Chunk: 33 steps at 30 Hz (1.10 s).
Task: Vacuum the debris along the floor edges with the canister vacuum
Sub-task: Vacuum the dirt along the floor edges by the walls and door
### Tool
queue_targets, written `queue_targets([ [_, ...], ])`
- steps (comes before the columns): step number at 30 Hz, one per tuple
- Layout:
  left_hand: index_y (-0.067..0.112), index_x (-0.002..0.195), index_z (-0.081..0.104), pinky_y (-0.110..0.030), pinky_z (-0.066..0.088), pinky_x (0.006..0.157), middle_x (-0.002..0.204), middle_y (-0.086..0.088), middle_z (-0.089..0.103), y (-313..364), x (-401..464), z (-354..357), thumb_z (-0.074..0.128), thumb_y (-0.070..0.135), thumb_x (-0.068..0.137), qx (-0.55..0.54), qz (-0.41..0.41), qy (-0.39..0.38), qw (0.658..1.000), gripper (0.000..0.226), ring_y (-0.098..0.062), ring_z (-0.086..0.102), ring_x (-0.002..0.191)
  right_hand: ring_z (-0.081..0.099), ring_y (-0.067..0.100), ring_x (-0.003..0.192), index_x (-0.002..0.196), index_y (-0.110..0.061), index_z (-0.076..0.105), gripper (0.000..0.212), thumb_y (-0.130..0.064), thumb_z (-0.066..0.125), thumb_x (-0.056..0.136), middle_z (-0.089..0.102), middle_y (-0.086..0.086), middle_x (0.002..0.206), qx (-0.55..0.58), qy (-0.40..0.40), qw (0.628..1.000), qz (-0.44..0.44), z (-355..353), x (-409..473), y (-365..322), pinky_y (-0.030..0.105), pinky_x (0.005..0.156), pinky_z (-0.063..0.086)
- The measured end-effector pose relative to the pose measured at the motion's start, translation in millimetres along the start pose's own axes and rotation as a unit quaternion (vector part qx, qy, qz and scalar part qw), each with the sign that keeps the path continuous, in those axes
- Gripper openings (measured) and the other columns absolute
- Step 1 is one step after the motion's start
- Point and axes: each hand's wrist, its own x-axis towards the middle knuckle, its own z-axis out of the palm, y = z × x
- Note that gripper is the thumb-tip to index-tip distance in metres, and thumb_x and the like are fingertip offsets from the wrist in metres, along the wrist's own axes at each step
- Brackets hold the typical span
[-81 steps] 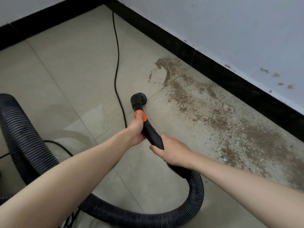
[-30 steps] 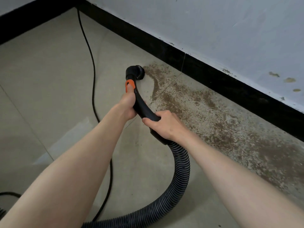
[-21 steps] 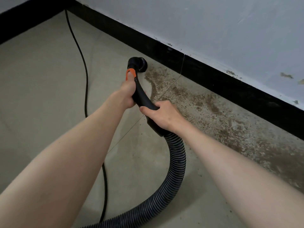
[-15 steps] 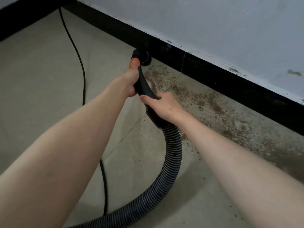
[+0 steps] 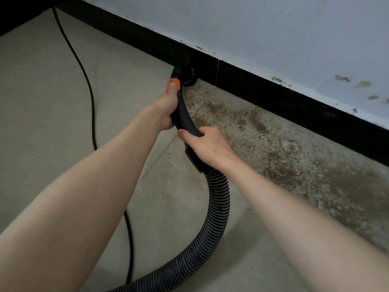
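both hands clenched round black vacuum wand (image 5: pixel 185 119): left hand (image 5: pixel 165 111) near orange collar (image 5: pixel 173 86), right hand (image 5: pixel 207 145) above ribbed hose (image 5: pixel 214 207). round nozzle (image 5: pixel 188 77) against black baseboard (image 5: pixel 263 95), brown debris (image 5: pixel 273 148) alongside.

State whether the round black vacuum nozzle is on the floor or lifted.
On the floor: the round black vacuum nozzle sits at the black baseboard, beside brown debris.

The nozzle (image 5: pixel 187 77) sat on the floor (image 5: pixel 42 102) against the baseboard (image 5: pixel 263 91), at the left end of the debris (image 5: pixel 284 161), which spread rightward along the baseboard's foot. The left hand (image 5: pixel 166 111) held the wand (image 5: pixel 184 119) just behind the nozzle, the right hand (image 5: pixel 207 145) nearer, above the hose (image 5: pixel 212 220). The power cord (image 5: pixel 88 95) lay well left.
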Motion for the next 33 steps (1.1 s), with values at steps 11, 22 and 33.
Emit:
queue_targets([
  [11, 0.004, 0.125, 0.050, -0.031, 0.049, 0.072, 0.084, -0.006, 0.056, -23.0, -31.2, 21.9, 0.034, 0.059, 0.096, -0.001, -0.054, -0.074, 0.996, 0.064, -0.018, 0.059, 0.082, 0.068, 0.026, 0.076, 0.078, -0.021, 0.061, 0.040, -0.061, 0.056, 0.082, 0.069, 0.003, 0.082, -0.058, 0.039, 0.997, 0.034, -22.0, -49.4, 9.3, 0.040, 0.073, 0.057],
  [22, 0.001, 0.129, 0.050, -0.033, 0.046, 0.078, 0.075, -0.004, 0.052, -45.3, -56.1, 46.1, 0.039, 0.061, 0.093, 0.022, -0.074, -0.119, 0.990, 0.070, -0.020, 0.051, 0.065, 0.067, 0.026, 0.078, 0.082, -0.022, 0.060, 0.040, -0.062, 0.052, 0.085, 0.068, 0.000, 0.083, -0.108, 0.080, 0.988, 0.073, -30.7, -94.0, 20.1, 0.035, 0.070, 0.053],
  [33, 0.000, 0.127, 0.049, -0.036, 0.047, 0.079, 0.083, -0.007, 0.059, -59.8, -90.5, 66.9, 0.039, 0.056, 0.095, -0.011, -0.081, -0.177, 0.981, 0.065, -0.020, 0.057, 0.073, 0.066, 0.026, 0.078, 0.082, -0.023, 0.059, 0.039, -0.060, 0.052, 0.087, 0.067, 0.001, 0.083, -0.119, 0.099, 0.981, 0.113, -44.5, -127.5, 28.4, 0.036, 0.069, 0.052],
])
